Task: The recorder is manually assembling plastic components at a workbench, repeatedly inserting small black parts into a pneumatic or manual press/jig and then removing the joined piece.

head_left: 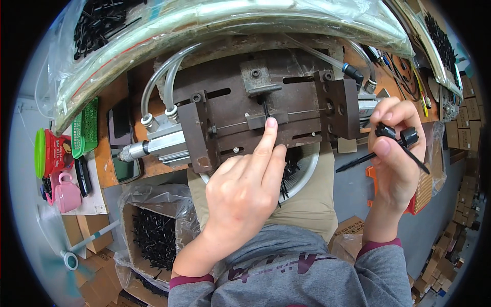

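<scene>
My left hand [243,187] reaches over a dark brown metal clamping fixture [296,102], its index finger stretched out. That fingertip touches the near end of a thin black rod [265,107] lying in the small centre block, under a metal stop plate [263,90]. The thumb is hidden. On the right, my right hand [399,153] is raised beside the fixture, pinching a couple of black plastic pins [408,137] with thick ribbed heads and thin shafts. The shafts point down to either side of the thumb.
Air cylinders [171,146] with clear hoses flank the fixture. A white-rimmed round basket [310,171] of black parts sits on my lap below it. A plastic-lined box [153,238] of black pins stands lower left. A phone [125,166], green basket [89,120] and pink cup [67,194] lie left.
</scene>
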Tool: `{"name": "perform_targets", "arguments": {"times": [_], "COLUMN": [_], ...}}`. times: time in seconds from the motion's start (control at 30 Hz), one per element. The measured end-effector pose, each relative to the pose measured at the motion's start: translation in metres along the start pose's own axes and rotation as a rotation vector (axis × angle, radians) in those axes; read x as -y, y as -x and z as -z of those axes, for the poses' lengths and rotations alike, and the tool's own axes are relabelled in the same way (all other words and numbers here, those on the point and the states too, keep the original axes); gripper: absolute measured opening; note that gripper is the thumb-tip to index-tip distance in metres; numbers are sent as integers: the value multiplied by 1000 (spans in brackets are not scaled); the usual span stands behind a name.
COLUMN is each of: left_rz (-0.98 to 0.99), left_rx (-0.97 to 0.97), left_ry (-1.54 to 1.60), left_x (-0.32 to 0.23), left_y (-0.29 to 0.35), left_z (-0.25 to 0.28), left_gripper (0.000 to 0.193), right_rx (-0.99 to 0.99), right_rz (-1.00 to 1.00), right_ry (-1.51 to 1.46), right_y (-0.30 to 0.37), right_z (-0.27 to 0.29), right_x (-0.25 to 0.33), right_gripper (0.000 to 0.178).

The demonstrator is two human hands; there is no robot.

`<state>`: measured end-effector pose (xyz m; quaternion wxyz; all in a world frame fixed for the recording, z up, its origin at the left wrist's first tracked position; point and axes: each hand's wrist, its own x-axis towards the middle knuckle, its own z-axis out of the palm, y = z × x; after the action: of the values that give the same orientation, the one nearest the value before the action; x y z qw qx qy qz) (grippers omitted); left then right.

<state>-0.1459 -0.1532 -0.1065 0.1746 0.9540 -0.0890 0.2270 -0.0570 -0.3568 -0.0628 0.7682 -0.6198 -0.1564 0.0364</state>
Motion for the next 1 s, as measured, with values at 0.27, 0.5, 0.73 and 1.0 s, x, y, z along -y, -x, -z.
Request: {"name": "perform_targets", "arguments": {"times": [0.27,0.5,0.73,1.0], "left_rz": [23,159,85,242], "left_rx": [18,-85,-106,94], "left_ry": [14,538,776,1082], "left_x": [0,-7,-7,-6], "left_y": [0,-2,7,15], "left_z": [2,9,25,35], "left_gripper": [25,43,53,68], "right_rx": [-64,84,409,415], "right_rz": [213,691,834,920], "right_ry": [174,841,808,852], "right_y": [11,21,37,32], "right_z": [-4,-14,-25,-28], "right_x": [-1,-13,-25,-34], "right_gripper": [31,33,38,34]}}
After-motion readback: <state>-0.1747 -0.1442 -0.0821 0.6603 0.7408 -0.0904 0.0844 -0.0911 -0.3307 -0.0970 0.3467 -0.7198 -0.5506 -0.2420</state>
